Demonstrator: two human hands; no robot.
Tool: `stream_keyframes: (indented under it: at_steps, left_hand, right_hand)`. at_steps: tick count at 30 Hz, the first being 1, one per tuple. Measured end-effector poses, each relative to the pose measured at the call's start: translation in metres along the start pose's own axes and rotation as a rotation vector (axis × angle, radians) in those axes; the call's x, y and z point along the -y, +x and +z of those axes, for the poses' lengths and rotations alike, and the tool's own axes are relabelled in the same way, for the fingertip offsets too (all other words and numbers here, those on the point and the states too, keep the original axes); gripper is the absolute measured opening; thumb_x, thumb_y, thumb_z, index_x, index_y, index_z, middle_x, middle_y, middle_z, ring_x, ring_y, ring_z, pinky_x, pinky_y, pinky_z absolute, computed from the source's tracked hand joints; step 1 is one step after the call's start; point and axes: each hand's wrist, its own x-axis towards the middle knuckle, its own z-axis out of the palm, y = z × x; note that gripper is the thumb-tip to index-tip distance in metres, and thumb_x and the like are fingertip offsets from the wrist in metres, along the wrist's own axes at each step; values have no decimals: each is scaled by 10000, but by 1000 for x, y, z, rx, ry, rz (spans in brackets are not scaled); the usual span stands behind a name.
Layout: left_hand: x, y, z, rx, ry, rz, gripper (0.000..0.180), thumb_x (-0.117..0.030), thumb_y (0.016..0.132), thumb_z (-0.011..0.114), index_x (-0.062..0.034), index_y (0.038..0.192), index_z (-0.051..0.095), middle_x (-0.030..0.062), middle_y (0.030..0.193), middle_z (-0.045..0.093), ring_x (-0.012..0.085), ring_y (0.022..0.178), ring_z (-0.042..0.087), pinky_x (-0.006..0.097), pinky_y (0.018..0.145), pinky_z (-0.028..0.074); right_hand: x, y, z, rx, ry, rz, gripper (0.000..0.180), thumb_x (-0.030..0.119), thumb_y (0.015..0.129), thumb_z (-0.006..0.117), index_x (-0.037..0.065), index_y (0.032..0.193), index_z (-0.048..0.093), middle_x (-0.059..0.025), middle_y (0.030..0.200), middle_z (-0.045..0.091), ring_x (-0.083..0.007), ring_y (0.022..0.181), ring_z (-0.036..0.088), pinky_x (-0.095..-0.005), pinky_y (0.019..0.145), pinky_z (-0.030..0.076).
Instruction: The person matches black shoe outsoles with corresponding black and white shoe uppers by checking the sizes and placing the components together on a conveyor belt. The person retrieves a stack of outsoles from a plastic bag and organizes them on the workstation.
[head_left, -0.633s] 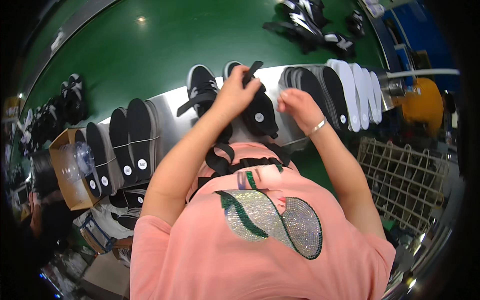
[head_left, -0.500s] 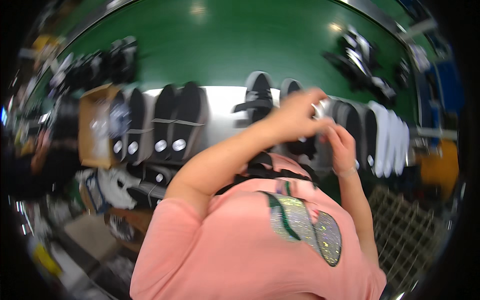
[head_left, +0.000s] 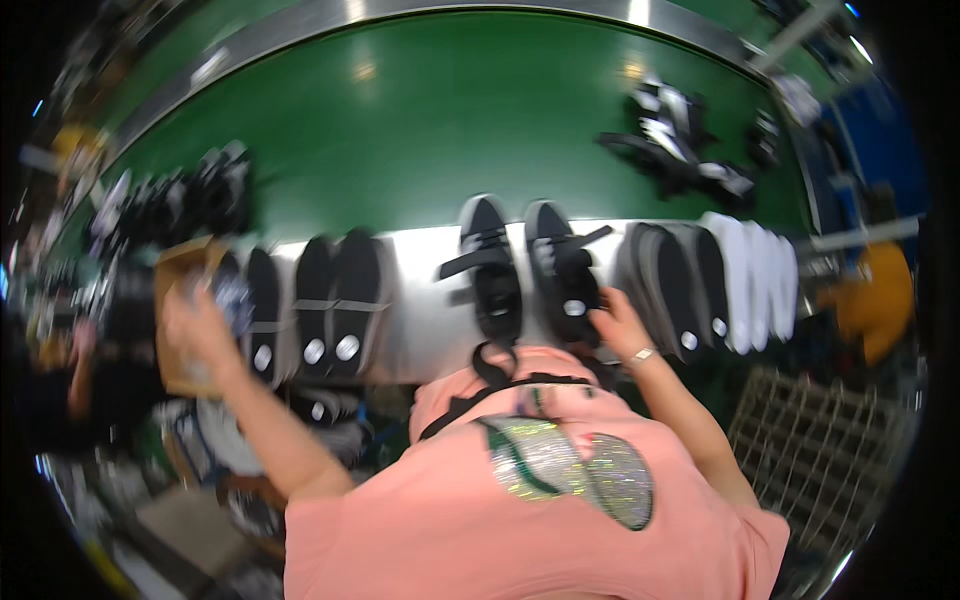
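Note:
A pair of black shoes with straps stands side by side in front of me, the left shoe with its strap hanging out to the left and the right shoe with its strap sticking out to the right. At the right shoe's heel, my right hand has its fingers closed against the side. My left hand is stretched far left, over the cardboard box that holds clear plastic packets. Motion smears its fingers, so what they hold is hidden.
Left of the shoes, black insoles lie in banded stacks. More dark insoles and several white insoles stand at the right. On the green table are strapped shoe parts. A wire basket is at lower right.
My hands were together above the right shoe. The left has swung far left to the box; the right has dropped to the shoe's heel.

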Motion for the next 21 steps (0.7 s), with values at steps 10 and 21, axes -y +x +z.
stream_keyframes:
  at_steps: [10, 21]
  left_hand:
    - [-223, -183, -53, 876, -483, 983, 823, -421, 697, 611, 22, 1268, 217, 118, 571, 575, 290, 511, 575, 342, 473, 460]
    - [-245, -135, -3, 737, -473, 788, 561, -202, 692, 510, -77, 1212, 340, 164, 624, 576, 343, 556, 563, 450, 526, 444]
  right_hand:
    - [27, 22, 14, 214, -436, -144, 344, 209, 779, 505, -43, 1013, 492, -230, 940, 536, -330, 838, 545, -352, 756, 429]
    - [55, 143, -111, -366, -894, -267, 330, 245, 734, 539, 38, 989, 519, -149, 961, 529, -315, 912, 503, -413, 772, 416]
